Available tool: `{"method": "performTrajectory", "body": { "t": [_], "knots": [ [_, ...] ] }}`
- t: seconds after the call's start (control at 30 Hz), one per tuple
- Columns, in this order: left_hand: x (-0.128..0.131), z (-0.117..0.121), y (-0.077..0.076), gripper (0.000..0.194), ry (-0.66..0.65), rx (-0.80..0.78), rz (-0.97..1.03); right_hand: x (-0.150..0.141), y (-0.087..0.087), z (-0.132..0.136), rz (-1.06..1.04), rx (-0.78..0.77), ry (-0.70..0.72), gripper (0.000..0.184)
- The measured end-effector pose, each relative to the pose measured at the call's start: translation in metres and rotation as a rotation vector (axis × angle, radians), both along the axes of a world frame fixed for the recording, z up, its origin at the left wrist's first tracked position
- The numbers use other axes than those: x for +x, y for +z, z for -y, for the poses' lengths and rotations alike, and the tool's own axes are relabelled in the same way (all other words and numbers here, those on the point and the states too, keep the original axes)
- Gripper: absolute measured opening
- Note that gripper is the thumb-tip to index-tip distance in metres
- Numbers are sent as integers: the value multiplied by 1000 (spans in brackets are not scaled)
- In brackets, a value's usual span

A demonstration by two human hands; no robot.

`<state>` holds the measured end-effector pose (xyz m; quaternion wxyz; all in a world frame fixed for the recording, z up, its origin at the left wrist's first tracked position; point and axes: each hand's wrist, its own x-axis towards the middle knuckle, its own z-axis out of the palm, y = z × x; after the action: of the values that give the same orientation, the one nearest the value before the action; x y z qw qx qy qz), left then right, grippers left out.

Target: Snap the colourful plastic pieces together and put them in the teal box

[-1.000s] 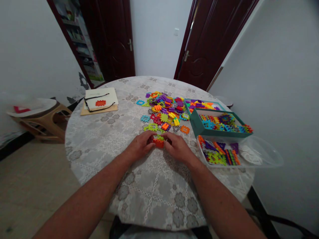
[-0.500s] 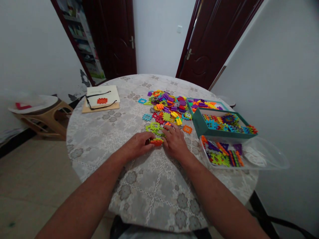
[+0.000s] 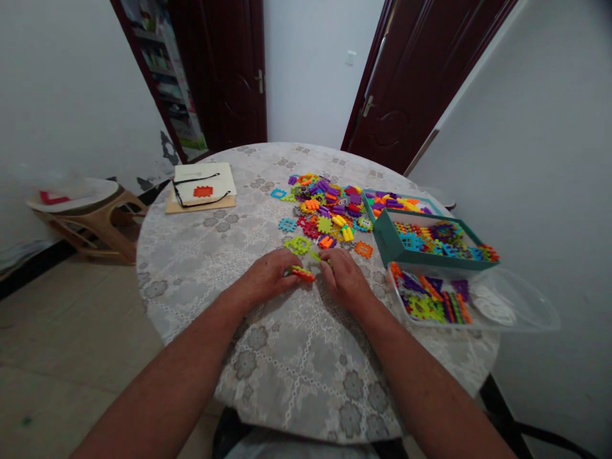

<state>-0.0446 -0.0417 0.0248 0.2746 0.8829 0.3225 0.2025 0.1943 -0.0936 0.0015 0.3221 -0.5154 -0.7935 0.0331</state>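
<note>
My left hand [image 3: 273,274] is closed on a small stack of toothed plastic building pieces [image 3: 303,274], orange in front with yellow-green behind. Across a narrow gap, my right hand [image 3: 345,275] pinches a lime-green building piece [image 3: 315,255], most of which its fingers hide. Just beyond the hands lie another lime-green piece [image 3: 297,244] and an orange-and-purple piece [image 3: 327,242]. Farther back spreads a loose pile of building pieces [image 3: 329,203] in purple, red, yellow and blue.
At right stand a green box [image 3: 430,252] of pieces, a second box behind it [image 3: 433,203], and a clear plastic tray [image 3: 406,315] with pieces and white cord. At left, glasses [image 3: 179,197] and a red-orange piece [image 3: 203,191] rest on a notebook [image 3: 224,180].
My right hand has drawn back from the pieces beyond it, now with a lime-green piece in its fingers. My left hand keeps its stack, tilted a little differently.
</note>
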Motion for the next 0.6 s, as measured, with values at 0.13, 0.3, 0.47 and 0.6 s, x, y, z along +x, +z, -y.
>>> {"method": "performTrajectory", "body": {
  "t": [0.13, 0.3, 0.47, 0.6],
  "knots": [
    [1, -1, -5, 23, 95, -34, 13, -9, 3, 3, 66, -83, -7, 22],
    [2, -2, -13, 38, 144, -75, 37, -18, 2, 6, 115, -194, -13, 20],
    [0, -5, -15, 48, 122, -85, 92, -23, 3, 6, 116, -191, 21, 26],
    [0, -7, -13, 19, 38, -22, 57, -20, 2, 4, 32, -164, 52, 30]
  ]
}}
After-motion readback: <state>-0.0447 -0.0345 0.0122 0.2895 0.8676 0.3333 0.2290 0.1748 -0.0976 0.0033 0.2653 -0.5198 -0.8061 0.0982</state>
